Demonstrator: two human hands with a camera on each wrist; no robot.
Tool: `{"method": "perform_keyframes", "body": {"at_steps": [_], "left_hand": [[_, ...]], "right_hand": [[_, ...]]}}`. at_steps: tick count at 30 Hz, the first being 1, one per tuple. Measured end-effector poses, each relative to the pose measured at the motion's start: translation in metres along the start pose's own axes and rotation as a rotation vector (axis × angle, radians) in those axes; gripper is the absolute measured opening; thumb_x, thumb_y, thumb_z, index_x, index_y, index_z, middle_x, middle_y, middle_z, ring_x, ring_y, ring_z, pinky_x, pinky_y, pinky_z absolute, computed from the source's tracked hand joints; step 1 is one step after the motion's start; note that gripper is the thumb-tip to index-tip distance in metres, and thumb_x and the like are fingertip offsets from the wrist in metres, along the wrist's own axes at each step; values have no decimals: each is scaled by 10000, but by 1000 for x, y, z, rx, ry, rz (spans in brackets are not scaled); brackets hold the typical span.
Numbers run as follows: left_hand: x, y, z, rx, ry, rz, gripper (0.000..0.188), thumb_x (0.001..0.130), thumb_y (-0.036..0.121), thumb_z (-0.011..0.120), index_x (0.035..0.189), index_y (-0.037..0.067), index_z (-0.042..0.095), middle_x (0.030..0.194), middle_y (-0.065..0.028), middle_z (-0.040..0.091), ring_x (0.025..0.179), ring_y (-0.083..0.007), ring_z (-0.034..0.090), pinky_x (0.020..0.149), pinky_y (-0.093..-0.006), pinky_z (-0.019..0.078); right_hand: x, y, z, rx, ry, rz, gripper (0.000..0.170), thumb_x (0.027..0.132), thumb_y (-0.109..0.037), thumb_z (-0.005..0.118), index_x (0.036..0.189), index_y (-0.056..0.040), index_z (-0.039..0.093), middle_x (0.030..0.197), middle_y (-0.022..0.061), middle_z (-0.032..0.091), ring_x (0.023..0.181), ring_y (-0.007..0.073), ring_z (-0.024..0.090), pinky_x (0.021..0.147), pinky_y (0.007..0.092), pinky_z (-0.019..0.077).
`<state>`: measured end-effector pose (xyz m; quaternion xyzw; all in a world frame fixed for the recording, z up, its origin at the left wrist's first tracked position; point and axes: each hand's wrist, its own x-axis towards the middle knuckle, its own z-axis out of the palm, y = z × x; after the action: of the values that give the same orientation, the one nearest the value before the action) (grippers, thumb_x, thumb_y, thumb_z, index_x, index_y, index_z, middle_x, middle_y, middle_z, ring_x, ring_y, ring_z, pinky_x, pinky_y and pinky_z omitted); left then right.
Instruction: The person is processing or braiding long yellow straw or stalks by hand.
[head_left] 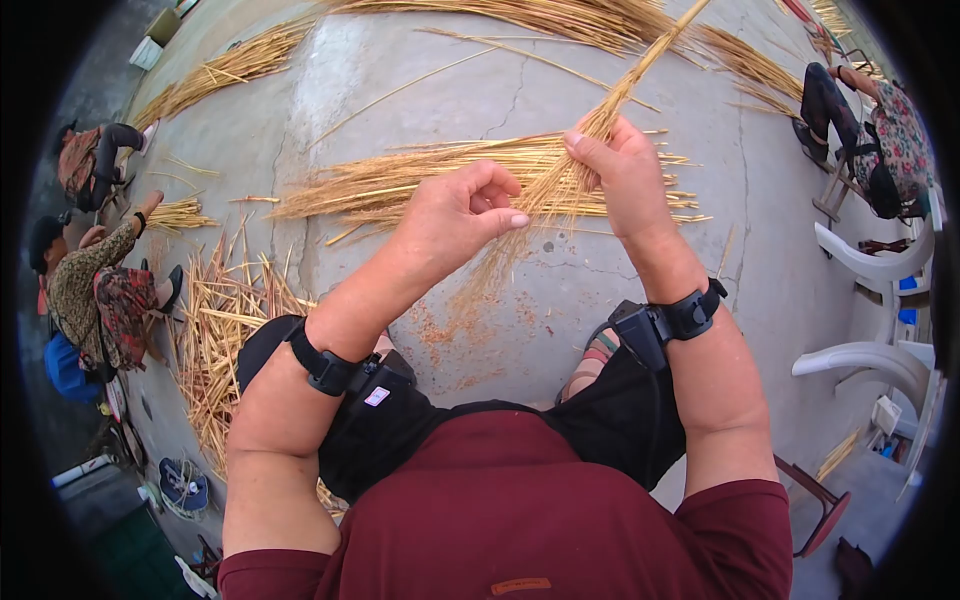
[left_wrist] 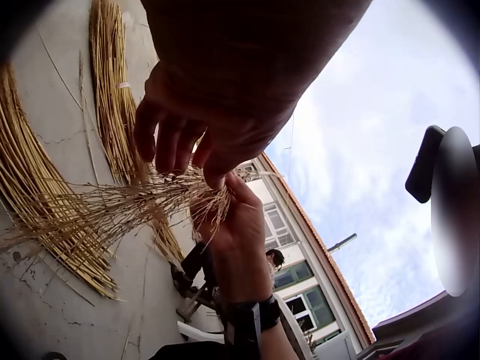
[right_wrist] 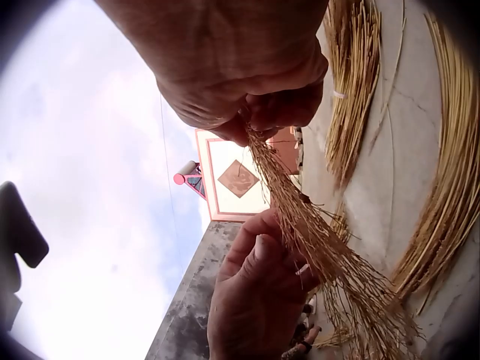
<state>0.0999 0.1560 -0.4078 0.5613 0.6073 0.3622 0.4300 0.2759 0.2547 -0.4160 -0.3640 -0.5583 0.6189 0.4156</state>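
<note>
Above the concrete floor (head_left: 385,75), a straw bundle (head_left: 641,75) slants in the right hand (head_left: 632,180).
Its long axis runs from far right to near left, wispy ends fanning beside the left hand (head_left: 452,212); the right hand, nearer the stalks, grips it between thumb and fingers. The left is part-open, fingers loosely bent, contact unclear.

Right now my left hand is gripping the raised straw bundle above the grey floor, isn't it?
No, not your left hand: the head view shows your right hand gripping the raised straw bundle above the grey floor.
</note>
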Motion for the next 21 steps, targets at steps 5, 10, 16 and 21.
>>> {"method": "perform_keyframes", "body": {"at_steps": [5,10,16,21], "left_hand": [[5,-6,1,2,11,-32,141,806,72,693,923,30,627,802,37,589,711,-37,525,641,-195,454],[6,-6,3,-16,6,-44,99,805,67,677,884,31,631,764,40,582,683,-32,516,619,-195,445],[8,-7,4,121,49,13,53,806,63,636,842,27,624,717,39,576,644,-31,515,591,-194,444],[9,-9,3,215,96,80,87,759,87,592,798,21,632,692,-90,624,611,-167,577,596,-302,476]], "right_hand": [[-3,3,3,-7,-31,41,88,857,-126,626,893,-69,570,739,-31,573,611,34,481,535,187,360],[-3,8,5,-53,-29,45,97,856,-121,626,906,-62,567,741,-29,577,608,33,488,528,185,367],[-2,7,10,-95,-20,13,142,824,-106,641,911,-3,597,729,-6,589,629,44,511,542,215,416],[-1,13,10,-128,-49,0,108,855,-107,620,918,-43,561,739,-25,572,594,25,482,500,181,360]]}}
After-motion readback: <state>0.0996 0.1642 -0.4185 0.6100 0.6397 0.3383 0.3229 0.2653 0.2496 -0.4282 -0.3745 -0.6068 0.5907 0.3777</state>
